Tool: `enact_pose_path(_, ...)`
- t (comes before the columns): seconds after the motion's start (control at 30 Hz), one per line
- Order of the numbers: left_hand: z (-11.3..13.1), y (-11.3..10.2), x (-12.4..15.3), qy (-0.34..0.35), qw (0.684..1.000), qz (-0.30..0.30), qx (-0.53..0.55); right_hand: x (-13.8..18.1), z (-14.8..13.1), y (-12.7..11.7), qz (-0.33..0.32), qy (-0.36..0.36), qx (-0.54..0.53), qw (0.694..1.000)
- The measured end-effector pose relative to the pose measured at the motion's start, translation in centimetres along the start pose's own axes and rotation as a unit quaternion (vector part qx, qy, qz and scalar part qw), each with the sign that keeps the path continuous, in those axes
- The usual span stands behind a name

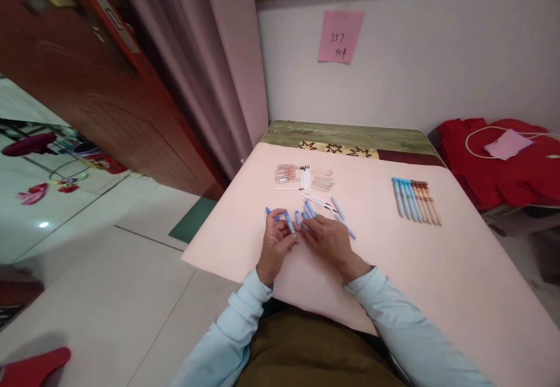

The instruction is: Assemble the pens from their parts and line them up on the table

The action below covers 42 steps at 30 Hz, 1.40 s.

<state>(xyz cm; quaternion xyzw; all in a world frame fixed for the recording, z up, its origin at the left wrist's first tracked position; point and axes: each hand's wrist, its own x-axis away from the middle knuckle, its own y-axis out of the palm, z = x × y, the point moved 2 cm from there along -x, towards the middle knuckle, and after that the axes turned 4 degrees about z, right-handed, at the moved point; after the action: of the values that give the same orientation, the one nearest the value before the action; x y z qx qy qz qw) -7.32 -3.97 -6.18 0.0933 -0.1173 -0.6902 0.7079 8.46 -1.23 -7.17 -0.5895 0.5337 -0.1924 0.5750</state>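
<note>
On the pink table [394, 276], left hand [275, 246] pinches a blue pen [289, 222]; right hand [329, 239] rests open beside it.

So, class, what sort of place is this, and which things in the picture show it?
Probably a home room set up for hand work: a curtain and wooden door, a covered table with loose blue pen parts and a row of pens.

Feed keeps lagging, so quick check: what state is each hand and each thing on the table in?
left hand: shut on blue pen barrel.
right hand: palm down over loose blue parts, grip hidden.
row of pens: lying side by side, untouched.
clear tubes: heaped, lying flat, untouched.
pink note: stuck on wall.
</note>
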Motion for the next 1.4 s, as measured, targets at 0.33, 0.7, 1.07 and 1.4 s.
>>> enact_pose_path(0.33,-0.3,-0.3,-0.1,0.001,1.0,-0.002,-0.001,-0.4,-0.9,-0.1,-0.021,0.003,0.041,0.999)
enact_pose_path(0.7,0.1,-0.3,-0.2,-0.009,1.0,0.011,0.01,-0.1,-0.1,-0.1,0.037,0.031,0.013,0.999)
enact_pose_path(1.07,-0.1,0.4,-0.7,-0.012,0.999,0.039,0.029,0.1,3.4,-1.4,0.151,0.259,-0.354,0.886)
enact_pose_path(1.4,-0.4,2.6,-3.4,-0.079,0.98,-0.017,0.182,-0.4,3.7,-1.1,0.192,0.313,-0.508,0.779)
